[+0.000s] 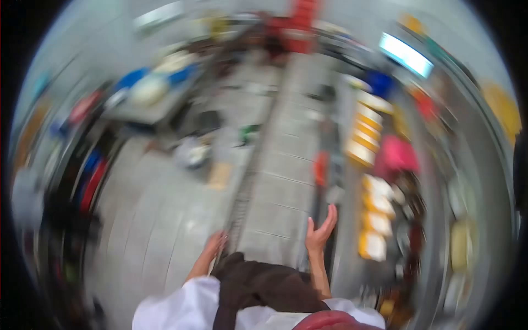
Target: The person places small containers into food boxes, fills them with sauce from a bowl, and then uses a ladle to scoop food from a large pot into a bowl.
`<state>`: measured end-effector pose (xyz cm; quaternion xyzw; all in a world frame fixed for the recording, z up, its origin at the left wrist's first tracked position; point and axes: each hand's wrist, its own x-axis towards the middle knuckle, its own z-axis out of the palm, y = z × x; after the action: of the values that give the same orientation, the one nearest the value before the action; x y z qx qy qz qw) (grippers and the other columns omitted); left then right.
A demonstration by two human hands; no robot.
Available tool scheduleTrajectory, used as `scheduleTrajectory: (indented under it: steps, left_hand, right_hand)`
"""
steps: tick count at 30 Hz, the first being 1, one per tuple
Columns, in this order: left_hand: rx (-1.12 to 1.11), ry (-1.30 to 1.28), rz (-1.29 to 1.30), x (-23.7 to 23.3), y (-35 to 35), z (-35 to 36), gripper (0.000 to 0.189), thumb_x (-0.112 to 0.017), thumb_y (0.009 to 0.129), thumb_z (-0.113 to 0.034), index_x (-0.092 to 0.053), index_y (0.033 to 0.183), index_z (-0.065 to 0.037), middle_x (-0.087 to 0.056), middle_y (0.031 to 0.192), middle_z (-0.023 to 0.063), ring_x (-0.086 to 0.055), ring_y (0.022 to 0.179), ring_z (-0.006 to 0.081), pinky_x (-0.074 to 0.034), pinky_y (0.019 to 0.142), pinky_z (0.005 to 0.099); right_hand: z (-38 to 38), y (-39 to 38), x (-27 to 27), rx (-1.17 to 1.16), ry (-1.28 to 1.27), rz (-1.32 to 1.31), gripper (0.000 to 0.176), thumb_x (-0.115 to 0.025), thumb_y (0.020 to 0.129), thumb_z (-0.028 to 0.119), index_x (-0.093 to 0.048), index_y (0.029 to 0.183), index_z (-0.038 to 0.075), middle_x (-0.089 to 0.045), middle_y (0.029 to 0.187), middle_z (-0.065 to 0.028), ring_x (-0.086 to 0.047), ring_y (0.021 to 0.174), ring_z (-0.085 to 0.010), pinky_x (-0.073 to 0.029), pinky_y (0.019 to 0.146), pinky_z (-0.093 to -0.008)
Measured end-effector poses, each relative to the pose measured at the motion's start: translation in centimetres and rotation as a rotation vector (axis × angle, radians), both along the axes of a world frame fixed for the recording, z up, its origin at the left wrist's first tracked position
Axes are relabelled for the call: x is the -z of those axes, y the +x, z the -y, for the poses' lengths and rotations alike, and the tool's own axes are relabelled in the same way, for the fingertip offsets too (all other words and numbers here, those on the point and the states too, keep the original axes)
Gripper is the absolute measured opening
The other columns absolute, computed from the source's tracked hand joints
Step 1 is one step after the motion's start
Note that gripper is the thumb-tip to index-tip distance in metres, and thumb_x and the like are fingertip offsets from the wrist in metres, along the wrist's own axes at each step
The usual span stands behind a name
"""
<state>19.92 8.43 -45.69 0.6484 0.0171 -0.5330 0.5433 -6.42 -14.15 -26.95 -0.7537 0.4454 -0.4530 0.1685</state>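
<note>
Motion blurs the whole head view. My right hand [320, 233] is held out over the floor, its thumb apart from the fingers and nothing in it. It is nearest to the counter with the row of yellow-and-white containers [375, 231]. Lower and to the left, my left hand [215, 242] hangs beside the brown apron [264, 283]. Its fingers are too smeared to show whether they are closed, and I make out no object in it. White sleeves [184, 305] cover my upper arms.
A tiled floor [154, 203] with a drain channel [242, 203] runs ahead. A table with white bundles [149, 89] stands left, near a bag [193, 153] on the floor. The right counter holds a pink item [400, 154]. Something red [302, 27] stands at the far end.
</note>
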Motion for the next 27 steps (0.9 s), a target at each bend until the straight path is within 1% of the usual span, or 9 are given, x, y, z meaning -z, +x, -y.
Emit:
scheduleTrajectory:
  steps: [3, 6, 9, 11, 15, 21, 23, 24, 27]
  left_hand:
    - [0.100, -0.545, -0.387, -7.3, 5.6, 2.9, 0.054, -0.029, 0.094, -0.048, -0.036, 0.134, -0.013, -0.047, 0.131, 0.0084, -0.050, 0.112, 0.0216, -0.043, 0.087, 0.0396]
    - [0.087, -0.980, -0.436, -13.9, 10.8, 1.2, 0.072, -0.027, 0.089, -0.062, -0.026, 0.140, -0.011, -0.046, 0.132, 0.0100, -0.047, 0.116, 0.0226, -0.038, 0.092, 0.0406]
    - [-0.167, -0.850, -0.351, -12.1, 19.7, -6.2, 0.069, -0.028, 0.090, -0.058, -0.027, 0.139, -0.009, -0.037, 0.138, 0.0154, -0.038, 0.126, 0.0256, -0.035, 0.098, 0.0385]
    - [-0.189, -0.904, -0.218, -15.9, 22.9, -12.5, 0.068, -0.030, 0.090, -0.056, -0.029, 0.138, -0.008, -0.040, 0.135, 0.0157, -0.042, 0.122, 0.0260, -0.037, 0.096, 0.0385]
    - [-0.390, -0.883, 0.001, -15.6, 30.7, -23.5, 0.055, -0.041, 0.091, -0.046, -0.038, 0.130, -0.007, -0.052, 0.122, 0.0143, -0.056, 0.105, 0.0255, -0.045, 0.085, 0.0370]
    - [-0.929, 0.019, 0.391, -1.8, 42.9, -35.8, 0.027, -0.048, 0.090, -0.027, -0.054, 0.107, -0.008, -0.062, 0.097, 0.0056, -0.060, 0.085, 0.0158, -0.046, 0.071, 0.0331]
    - [-0.499, 0.750, 0.663, 8.3, 43.8, -41.1, 0.030, -0.044, 0.086, -0.025, -0.060, 0.098, -0.003, -0.062, 0.103, 0.0129, -0.059, 0.092, 0.0279, -0.046, 0.078, 0.0422]
    - [-0.081, 1.008, 0.801, 23.8, 41.1, -45.5, 0.033, -0.044, 0.084, -0.026, -0.062, 0.103, -0.006, -0.060, 0.109, 0.0168, -0.056, 0.101, 0.0324, -0.045, 0.083, 0.0453]
    - [-0.184, 0.572, -0.284, 23.8, 33.4, -45.6, 0.025, -0.049, 0.078, -0.028, -0.065, 0.089, -0.013, -0.065, 0.090, 0.0146, -0.063, 0.081, 0.0324, -0.049, 0.075, 0.0431]
  right_hand:
    - [-8.0, 19.0, -2.2, -0.583, -0.091, 0.240, 0.066, -0.061, 0.076, 0.025, -0.033, 0.130, -0.001, -0.032, 0.136, -0.0243, -0.027, 0.128, -0.0399, -0.020, 0.104, -0.0503]
    - [-14.9, 31.1, 2.9, -1.117, -0.283, -0.206, 0.060, -0.055, 0.080, 0.038, -0.042, 0.128, 0.005, -0.035, 0.137, -0.0202, -0.030, 0.128, -0.0366, -0.014, 0.102, -0.0594]
    - [-15.0, 39.8, 9.4, -1.022, -0.072, -0.330, 0.059, -0.058, 0.079, 0.036, -0.045, 0.126, 0.003, -0.041, 0.132, -0.0207, -0.038, 0.124, -0.0332, -0.023, 0.102, -0.0528]
    - [-13.2, 42.7, 15.4, -0.965, 0.446, -0.302, 0.053, -0.062, 0.077, 0.030, -0.052, 0.118, 0.000, -0.053, 0.118, -0.0234, -0.050, 0.112, -0.0336, -0.037, 0.094, -0.0438]
    - [-10.7, 44.8, 21.2, -0.986, 0.515, -0.800, 0.042, -0.066, 0.073, 0.024, -0.059, 0.103, -0.005, -0.061, 0.098, -0.0241, -0.059, 0.094, -0.0353, -0.046, 0.082, -0.0406]
    - [-10.2, 57.1, 29.9, -0.964, 0.558, -0.965, 0.042, -0.067, 0.072, 0.028, -0.061, 0.100, -0.003, -0.063, 0.092, -0.0216, -0.061, 0.088, -0.0360, -0.048, 0.078, -0.0394]
    - [-11.5, 66.0, 33.0, -1.274, 0.117, -1.109, 0.044, -0.066, 0.073, 0.034, -0.062, 0.099, -0.002, -0.063, 0.095, -0.0213, -0.059, 0.089, -0.0378, -0.047, 0.078, -0.0420]
    - [-15.1, 75.8, 31.8, -1.285, 0.212, -1.002, 0.048, -0.064, 0.073, 0.039, -0.061, 0.099, -0.002, -0.062, 0.098, -0.0216, -0.057, 0.092, -0.0387, -0.046, 0.080, -0.0444]
    - [-22.2, 92.3, 28.4, -1.363, 0.168, -0.878, 0.048, -0.065, 0.073, 0.035, -0.060, 0.103, -0.002, -0.061, 0.100, -0.0224, -0.056, 0.097, -0.0373, -0.045, 0.083, -0.0424]
